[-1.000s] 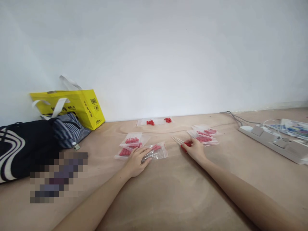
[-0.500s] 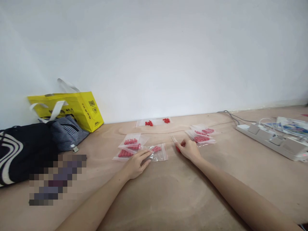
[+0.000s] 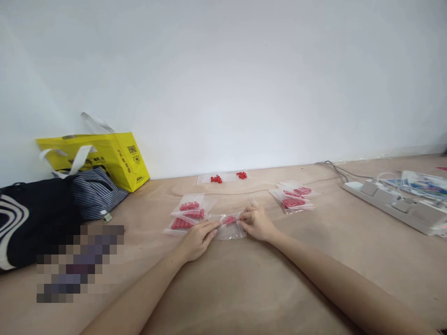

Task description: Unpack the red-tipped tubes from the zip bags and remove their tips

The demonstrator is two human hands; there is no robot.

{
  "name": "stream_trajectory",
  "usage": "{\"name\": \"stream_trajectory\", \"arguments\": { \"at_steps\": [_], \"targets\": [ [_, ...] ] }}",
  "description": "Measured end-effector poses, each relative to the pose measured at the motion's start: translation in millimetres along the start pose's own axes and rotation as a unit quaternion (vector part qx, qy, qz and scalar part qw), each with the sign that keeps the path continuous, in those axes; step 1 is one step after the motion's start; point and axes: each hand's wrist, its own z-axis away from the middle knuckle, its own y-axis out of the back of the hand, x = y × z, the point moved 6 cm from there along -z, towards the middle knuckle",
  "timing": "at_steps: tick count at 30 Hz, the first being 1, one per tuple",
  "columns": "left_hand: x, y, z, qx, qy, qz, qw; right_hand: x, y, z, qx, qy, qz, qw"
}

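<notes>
A clear zip bag [image 3: 228,231] with several small red pieces [image 3: 229,219] inside lies between my hands. My left hand [image 3: 198,239] holds its left end, fingers stretched over the plastic and the thumb at the near side. At the right end, the bent fingers of my right hand [image 3: 256,223] touch the bag's edge. Thin pale prongs [image 3: 253,201] of a held item stick out beyond that hand; the rest is hidden by the fingers. Beside my left hand lie stacked zip bags [image 3: 188,214] of red pieces.
More filled zip bags [image 3: 295,197] lie to the right. Loose red pieces [image 3: 216,178] rest on a flat bag by the wall. A power strip [image 3: 394,204] with cables is at far right. A yellow bag [image 3: 129,160], striped pouch [image 3: 99,193] and black bag [image 3: 42,218] stand left.
My right hand has moved left to the bag's right edge, still with the pronged item, whose red part is now covered. The bag has shifted slightly; my left hand stays nearly in place.
</notes>
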Motion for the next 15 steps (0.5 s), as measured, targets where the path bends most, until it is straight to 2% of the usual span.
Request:
{"name": "stream_trajectory", "arguments": {
  "at_steps": [4,10,15],
  "targets": [
    [-2,0.0,0,0.008,0.003,0.015,1.000,-7,-6,-5,-0.017,0.012,0.002,1.000],
    [-2,0.5,0,0.001,0.005,0.025,1.000,-20,-13,-7,-0.051,0.048,0.071,0.995],
    [-2,0.6,1,-0.006,0.018,0.032,0.999,-20,-20,-10,-0.077,0.026,0.095,0.992]
  ]
}}
